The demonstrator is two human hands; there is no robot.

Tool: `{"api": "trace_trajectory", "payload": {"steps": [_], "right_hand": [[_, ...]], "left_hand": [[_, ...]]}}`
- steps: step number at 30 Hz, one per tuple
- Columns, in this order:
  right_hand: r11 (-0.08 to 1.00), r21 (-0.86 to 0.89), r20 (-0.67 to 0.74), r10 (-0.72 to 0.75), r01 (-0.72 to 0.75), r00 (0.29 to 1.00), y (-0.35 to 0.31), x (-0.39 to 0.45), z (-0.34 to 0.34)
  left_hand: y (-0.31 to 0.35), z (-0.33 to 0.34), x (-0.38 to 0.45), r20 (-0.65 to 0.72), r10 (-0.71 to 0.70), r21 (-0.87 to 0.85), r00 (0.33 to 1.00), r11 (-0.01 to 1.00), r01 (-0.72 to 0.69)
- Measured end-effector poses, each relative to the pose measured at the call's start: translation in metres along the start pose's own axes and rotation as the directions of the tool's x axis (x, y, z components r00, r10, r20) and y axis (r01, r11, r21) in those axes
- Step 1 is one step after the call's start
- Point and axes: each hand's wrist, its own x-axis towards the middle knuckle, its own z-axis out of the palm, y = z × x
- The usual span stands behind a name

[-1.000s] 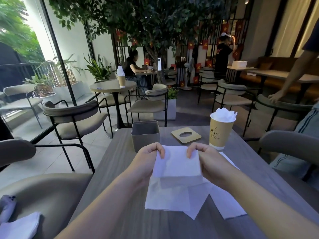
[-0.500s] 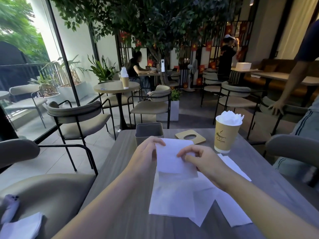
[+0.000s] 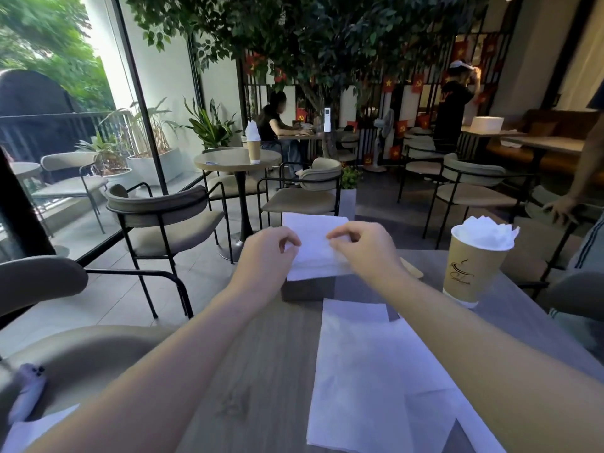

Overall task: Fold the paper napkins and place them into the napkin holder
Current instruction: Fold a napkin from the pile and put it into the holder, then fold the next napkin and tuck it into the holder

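A folded white napkin (image 3: 312, 246) is held upright over the grey square napkin holder (image 3: 307, 289), its lower edge at the holder's rim. My left hand (image 3: 268, 253) pinches the napkin's left side and my right hand (image 3: 362, 248) pinches its right side. Most of the holder is hidden behind the napkin and my hands. Several unfolded white napkins (image 3: 376, 380) lie flat on the grey wooden table (image 3: 255, 371) in front of the holder, under my right forearm.
A paper cup (image 3: 470, 269) stuffed with white napkins stands at the right of the holder. A wooden coaster (image 3: 413, 271) peeks out behind my right wrist. Chairs surround the table, and another person's hand (image 3: 562, 207) rests on a chair at far right.
Both hands carried the folded napkin forward from above the flat pile to the holder. The camera tilted, so the holder now sits behind the napkin.
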Motion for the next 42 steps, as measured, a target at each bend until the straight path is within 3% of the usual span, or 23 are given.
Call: {"api": "trace_trajectory", "payload": {"steps": [3,5,8,12,18,22,26,30,35,38,42], "right_hand": [[0.990,-0.138,0.064,0.011,-0.003,0.998,0.004,0.020,0.017],[0.969,-0.249,0.143,0.030,0.006,0.989,0.012,0.029,0.028],[0.838,-0.534,0.274,0.049,0.110,0.960,0.016,0.031,0.036],[0.722,-0.659,0.386,0.087,0.209,0.918,0.007,0.027,0.037],[0.763,-0.629,0.360,0.114,0.151,0.926,0.009,0.023,0.041],[0.805,-0.565,0.310,0.006,0.179,0.951,0.014,0.025,0.041],[0.901,-0.379,0.220,-0.133,0.210,0.966,0.018,0.023,0.033],[0.944,-0.244,0.145,-0.191,0.222,0.971,0.015,0.008,0.010],[0.960,-0.252,0.113,-0.099,0.125,0.989,0.030,-0.025,-0.026],[0.964,-0.256,0.068,-0.049,0.064,0.997,0.039,-0.046,-0.043],[0.961,-0.275,0.134,0.029,0.009,0.991,0.050,-0.079,-0.053]], "left_hand": [[-0.014,0.008,0.023,0.050,0.064,0.159,0.997,0.985,-0.072],[-0.026,0.014,0.033,0.169,0.087,0.289,0.982,0.948,-0.134],[-0.032,0.022,0.037,0.355,-0.025,0.499,0.935,0.850,-0.167],[-0.036,0.030,0.032,0.432,-0.095,0.592,0.897,0.780,-0.202],[-0.034,0.031,0.033,0.446,-0.093,0.596,0.890,0.773,-0.218],[-0.033,0.029,0.033,0.404,-0.043,0.564,0.914,0.798,-0.211],[-0.032,0.025,0.032,0.268,0.126,0.518,0.955,0.817,-0.253],[-0.015,0.026,0.019,0.139,0.265,0.302,0.954,0.907,-0.295],[0.023,0.037,-0.014,0.206,0.234,0.132,0.950,0.955,-0.264],[0.037,0.045,-0.035,0.294,0.177,0.125,0.939,0.967,-0.222],[0.037,0.054,-0.068,0.334,0.117,0.123,0.935,0.978,-0.167]]}}
